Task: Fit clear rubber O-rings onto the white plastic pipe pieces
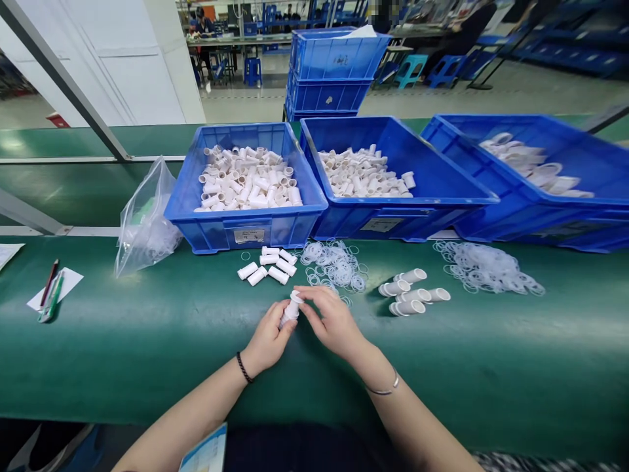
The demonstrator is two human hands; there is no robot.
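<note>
My left hand (pixel 266 335) is closed around a white plastic pipe fitting (pixel 289 312), held tilted above the green work surface. The index finger of my right hand (pixel 334 321) touches the fitting's narrower top end and its thumb is beside it; whether a ring is between these fingers I cannot make out. Just beyond my hands lie several short white tubes (pixel 268 263) and a loose pile of thin translucent rings (pixel 339 265). To the right is a group of larger white pipe fittings (pixel 410 293), lying on their sides.
Three blue bins with white parts line the back: a left bin (pixel 246 226), a middle bin (pixel 393 213) and a right bin (pixel 555 226). A second ring pile (pixel 491 267) lies at right. At left are a clear plastic bag (pixel 145 226) and pens (pixel 50 295) on paper.
</note>
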